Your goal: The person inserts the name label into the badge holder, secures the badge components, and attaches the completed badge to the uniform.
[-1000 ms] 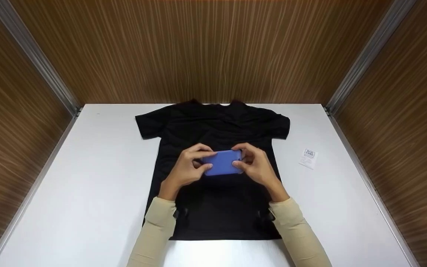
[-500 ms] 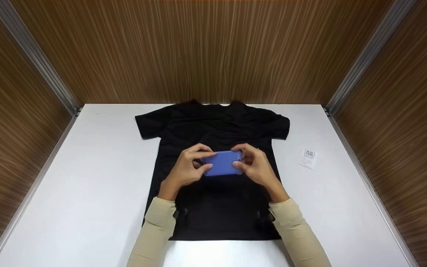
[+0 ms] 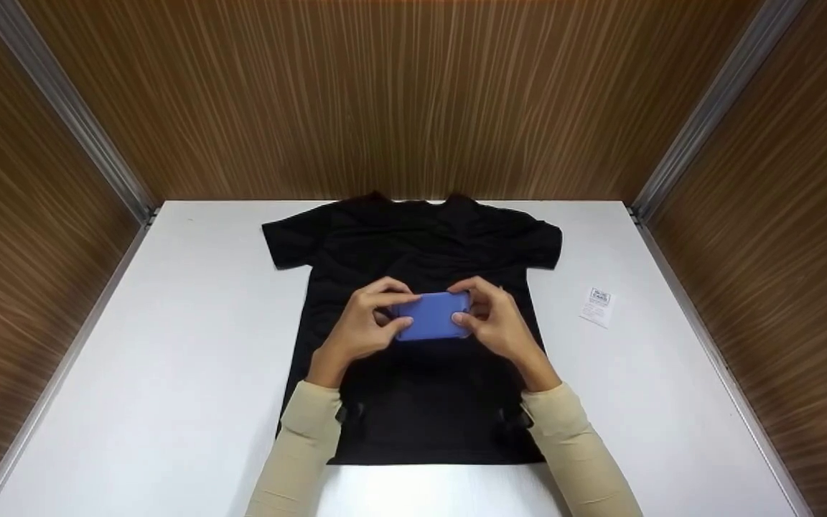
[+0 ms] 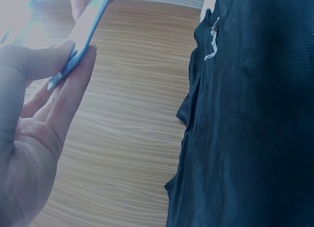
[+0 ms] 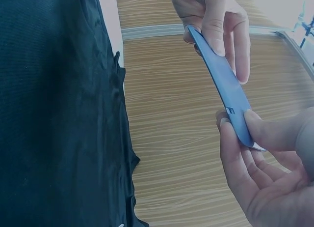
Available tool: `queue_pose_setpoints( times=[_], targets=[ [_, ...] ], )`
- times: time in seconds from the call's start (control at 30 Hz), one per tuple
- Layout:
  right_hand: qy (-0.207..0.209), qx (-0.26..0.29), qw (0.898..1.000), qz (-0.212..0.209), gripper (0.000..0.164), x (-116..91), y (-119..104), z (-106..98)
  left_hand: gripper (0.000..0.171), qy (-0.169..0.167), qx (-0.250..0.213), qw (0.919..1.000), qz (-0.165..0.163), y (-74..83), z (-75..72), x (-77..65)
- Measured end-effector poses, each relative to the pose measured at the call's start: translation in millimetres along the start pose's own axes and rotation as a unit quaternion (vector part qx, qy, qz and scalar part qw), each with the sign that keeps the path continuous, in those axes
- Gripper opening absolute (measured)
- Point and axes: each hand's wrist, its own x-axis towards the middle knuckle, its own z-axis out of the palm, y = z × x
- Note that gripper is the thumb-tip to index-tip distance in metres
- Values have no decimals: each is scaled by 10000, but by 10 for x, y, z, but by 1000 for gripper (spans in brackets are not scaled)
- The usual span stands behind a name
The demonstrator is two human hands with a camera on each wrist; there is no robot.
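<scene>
A thin, flat blue case [image 3: 431, 316], rectangular with rounded corners, is held level between both hands above the black T-shirt [image 3: 428, 402]. My left hand [image 3: 365, 319] pinches its left end, thumb on the near face and fingers at the upper edge and behind. The right hand [image 3: 496, 319] grips the opposite end in the same way. From the right wrist view, the case [image 5: 223, 82] looks slim, with a small notch near the right hand's thumb. The T-shirt lies spread out, collar at the far side. Fingers behind the case are partly hidden.
A small white printed paper slip [image 3: 598, 307] lies on the white table [image 3: 191, 345], right of the shirt. Brown wood-grain panels [image 3: 413, 100] enclose the back and both sides, with metal strips [image 3: 76, 108] at the corners.
</scene>
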Motion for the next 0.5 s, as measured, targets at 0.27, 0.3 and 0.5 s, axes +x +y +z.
queue_pose_setpoints(
  times=[0.27, 0.3, 0.5],
  targets=[
    [-96, -43, 9999, -100, 35, -15, 12, -5, 31, -49, 76, 9999, -95, 16, 5, -15],
    [-106, -46, 9999, -119, 35, -15, 15, -6, 31, -64, 97, 9999, -115, 19, 4, -15],
    [-108, -72, 9999, -91, 36, -6, 18, -16, 32, -62, 182, 9998, -73, 10, 0, -4]
  ],
)
